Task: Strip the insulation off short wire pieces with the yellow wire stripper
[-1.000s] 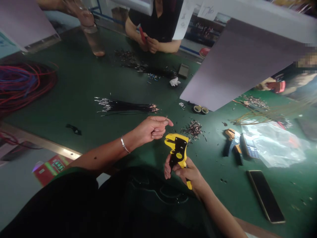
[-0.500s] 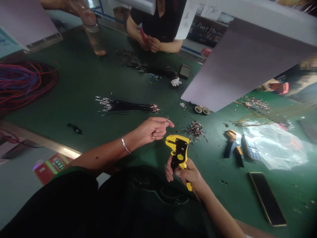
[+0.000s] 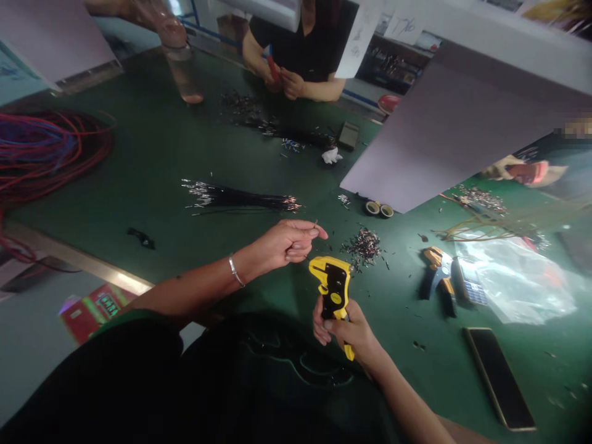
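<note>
My left hand (image 3: 292,242) is closed in a pinch, and a thin wire (image 3: 316,224) pokes up between thumb and forefinger. Most of that wire is hidden by the fingers. Just below and to the right, my right hand (image 3: 345,324) is wrapped round the grip of a yellow and black wire stripper (image 3: 336,287). The stripper's head points left, close under my left fingertips. Beyond my left hand lies a bundle of black wires (image 3: 247,198) with bare ends. A pile of small dark offcuts (image 3: 364,245) sits right behind the stripper.
To the right are a second wire stripper (image 3: 438,274), a keypad device (image 3: 470,280), a clear plastic bag (image 3: 522,277) and a phone (image 3: 500,377). Tape rolls (image 3: 379,208) lie by a grey panel (image 3: 444,129). Red and blue wire coils (image 3: 50,151) fill the left. A co-worker's hands (image 3: 284,80) work opposite.
The view has shifted slightly, so the table's things sit a little lower and further right. The stripper has tilted slightly in my right hand. My left hand keeps its pinch.
</note>
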Demonstrator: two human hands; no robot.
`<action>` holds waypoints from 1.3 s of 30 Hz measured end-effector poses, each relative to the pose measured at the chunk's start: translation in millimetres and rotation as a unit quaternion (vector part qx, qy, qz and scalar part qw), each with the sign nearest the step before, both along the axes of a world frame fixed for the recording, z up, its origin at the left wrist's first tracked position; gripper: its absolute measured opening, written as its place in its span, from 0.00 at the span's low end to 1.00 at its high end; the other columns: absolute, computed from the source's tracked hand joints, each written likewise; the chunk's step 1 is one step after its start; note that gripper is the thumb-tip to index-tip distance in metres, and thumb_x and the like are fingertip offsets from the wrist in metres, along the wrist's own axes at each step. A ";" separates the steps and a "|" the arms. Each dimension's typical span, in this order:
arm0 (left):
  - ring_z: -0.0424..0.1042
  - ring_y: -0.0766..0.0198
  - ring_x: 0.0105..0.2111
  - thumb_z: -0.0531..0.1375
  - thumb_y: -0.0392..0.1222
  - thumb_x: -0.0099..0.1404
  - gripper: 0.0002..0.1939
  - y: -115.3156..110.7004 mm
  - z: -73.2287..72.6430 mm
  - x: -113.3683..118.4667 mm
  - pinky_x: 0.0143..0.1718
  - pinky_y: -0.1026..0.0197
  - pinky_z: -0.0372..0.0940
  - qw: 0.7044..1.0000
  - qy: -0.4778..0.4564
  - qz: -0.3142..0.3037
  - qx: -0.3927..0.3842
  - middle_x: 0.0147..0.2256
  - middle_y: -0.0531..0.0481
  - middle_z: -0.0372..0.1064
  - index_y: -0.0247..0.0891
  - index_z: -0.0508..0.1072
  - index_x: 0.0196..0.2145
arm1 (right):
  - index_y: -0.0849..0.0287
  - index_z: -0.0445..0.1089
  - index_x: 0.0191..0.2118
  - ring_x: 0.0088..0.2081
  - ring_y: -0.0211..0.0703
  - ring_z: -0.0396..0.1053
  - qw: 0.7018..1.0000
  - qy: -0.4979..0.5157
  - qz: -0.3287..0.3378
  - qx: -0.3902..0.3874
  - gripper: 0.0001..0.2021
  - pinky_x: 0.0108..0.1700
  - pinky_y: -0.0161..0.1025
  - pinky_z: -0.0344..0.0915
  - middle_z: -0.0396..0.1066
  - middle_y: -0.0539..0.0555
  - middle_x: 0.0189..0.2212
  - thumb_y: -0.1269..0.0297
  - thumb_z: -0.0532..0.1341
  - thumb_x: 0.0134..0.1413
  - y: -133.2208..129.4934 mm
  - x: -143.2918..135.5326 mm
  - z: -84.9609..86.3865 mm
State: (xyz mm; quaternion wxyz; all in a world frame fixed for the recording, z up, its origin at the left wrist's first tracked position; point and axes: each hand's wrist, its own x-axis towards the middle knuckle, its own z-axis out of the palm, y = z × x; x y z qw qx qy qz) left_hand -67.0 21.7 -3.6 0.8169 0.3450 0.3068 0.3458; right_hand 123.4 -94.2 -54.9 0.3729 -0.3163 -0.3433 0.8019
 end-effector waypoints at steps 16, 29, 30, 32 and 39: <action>0.45 0.77 0.13 0.57 0.32 0.65 0.07 4.9 -11.0 -1.2 0.17 0.66 0.38 0.997 0.071 0.016 0.034 0.13 0.59 0.46 0.30 0.74 0.31 | 0.59 0.64 0.30 0.20 0.32 0.59 0.963 -0.255 0.022 0.081 0.09 0.20 0.31 0.55 0.63 0.47 0.23 0.75 0.57 0.37 -4.4 -2.0 0.5; 0.45 0.77 0.12 0.57 0.33 0.65 0.08 6.2 -18.8 1.6 0.16 0.66 0.37 0.995 0.092 0.026 0.032 0.12 0.60 0.46 0.31 0.74 0.29 | 0.59 0.63 0.30 0.19 0.32 0.59 0.956 -0.285 0.020 0.073 0.10 0.21 0.31 0.55 0.63 0.46 0.22 0.75 0.55 0.35 -1.4 0.9 -9.0; 0.45 0.77 0.12 0.57 0.33 0.65 0.08 6.6 -20.2 1.1 0.16 0.66 0.37 0.995 0.094 0.021 0.030 0.12 0.60 0.46 0.31 0.74 0.29 | 0.59 0.63 0.30 0.20 0.32 0.59 0.955 -0.285 0.040 0.078 0.10 0.21 0.31 0.55 0.63 0.46 0.22 0.75 0.55 0.35 -2.9 1.7 -7.7; 0.45 0.78 0.11 0.58 0.34 0.65 0.08 6.7 -21.2 0.5 0.16 0.66 0.37 0.995 0.093 0.013 0.027 0.12 0.60 0.46 0.31 0.73 0.28 | 0.59 0.63 0.29 0.20 0.32 0.59 0.956 -0.277 0.054 0.078 0.10 0.21 0.31 0.55 0.63 0.46 0.22 0.75 0.55 0.35 -4.8 3.1 -4.9; 0.44 0.78 0.10 0.56 0.30 0.65 0.10 4.2 -15.5 7.8 0.15 0.66 0.37 0.990 0.126 0.055 0.032 0.10 0.60 0.47 0.30 0.72 0.26 | 0.58 0.63 0.30 0.19 0.32 0.57 0.950 -0.301 -0.019 0.079 0.10 0.21 0.32 0.54 0.62 0.46 0.22 0.73 0.56 0.34 5.5 4.6 -7.3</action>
